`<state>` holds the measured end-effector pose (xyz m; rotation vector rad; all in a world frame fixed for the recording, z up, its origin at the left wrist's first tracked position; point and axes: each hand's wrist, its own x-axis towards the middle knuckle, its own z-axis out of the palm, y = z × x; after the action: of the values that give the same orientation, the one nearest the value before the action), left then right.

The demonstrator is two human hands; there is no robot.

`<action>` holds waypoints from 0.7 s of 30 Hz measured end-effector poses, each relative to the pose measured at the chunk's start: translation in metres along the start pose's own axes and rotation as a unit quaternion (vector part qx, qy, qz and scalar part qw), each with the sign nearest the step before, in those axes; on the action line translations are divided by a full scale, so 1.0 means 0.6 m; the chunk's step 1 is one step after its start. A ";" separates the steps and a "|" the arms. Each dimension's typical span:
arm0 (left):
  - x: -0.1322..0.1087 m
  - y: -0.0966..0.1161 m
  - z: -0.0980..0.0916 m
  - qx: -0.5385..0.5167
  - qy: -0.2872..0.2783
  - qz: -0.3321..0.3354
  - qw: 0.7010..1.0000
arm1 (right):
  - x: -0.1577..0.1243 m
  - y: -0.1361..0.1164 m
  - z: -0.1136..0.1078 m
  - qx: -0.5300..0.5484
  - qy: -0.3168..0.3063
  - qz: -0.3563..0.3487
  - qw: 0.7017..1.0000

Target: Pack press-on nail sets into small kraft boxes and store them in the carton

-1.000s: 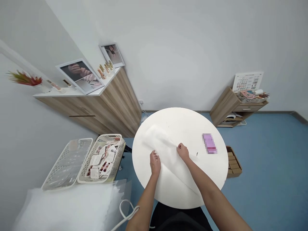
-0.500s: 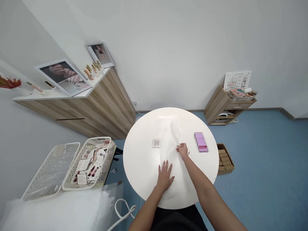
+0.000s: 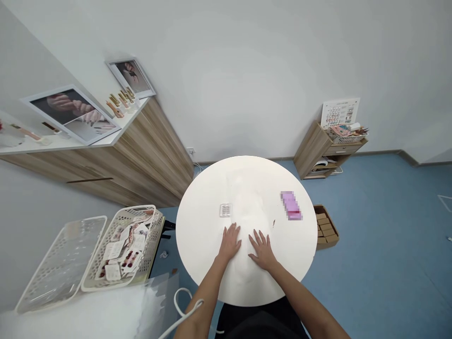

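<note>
Two spread hands, the left hand and the right hand, flat on a translucent white sheet, gripping nothing; sheet lying across the middle of a round white table; a small clear plastic case just beside it, a blurred pink box farther right.

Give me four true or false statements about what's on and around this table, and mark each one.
The left grip and right grip both rest flat on a white sheet on the round white table. True.

A pink box sits in the right grip. False: it lies on the table, apart from both grips.

A small clear case lies on the table, left of the sheet. True.

A cardboard box stands on the table. False: it sits on the blue floor, beyond the table's edge.
</note>
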<state>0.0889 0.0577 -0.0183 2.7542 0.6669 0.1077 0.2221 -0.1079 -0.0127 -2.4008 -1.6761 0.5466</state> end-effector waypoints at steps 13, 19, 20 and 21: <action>0.131 -0.113 -0.072 -0.006 -0.062 -0.114 0.992 | 0.008 -0.001 0.021 -0.016 -0.007 0.019 1.000; 0.142 -0.137 -0.081 0.016 -0.022 -0.124 0.992 | 0.007 -0.005 0.016 -0.020 -0.006 0.018 1.000; 0.136 -0.139 -0.083 0.014 -0.018 -0.141 0.990 | 0.007 -0.006 0.016 -0.022 -0.003 0.019 1.000; 0.128 -0.141 -0.086 0.012 -0.015 -0.158 0.987 | 0.007 -0.007 0.016 -0.023 0.000 0.020 1.000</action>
<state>0.1133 0.1787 0.0046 2.6259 1.0907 -0.0123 0.2160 -0.1032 -0.0212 -2.4715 -1.6620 0.5193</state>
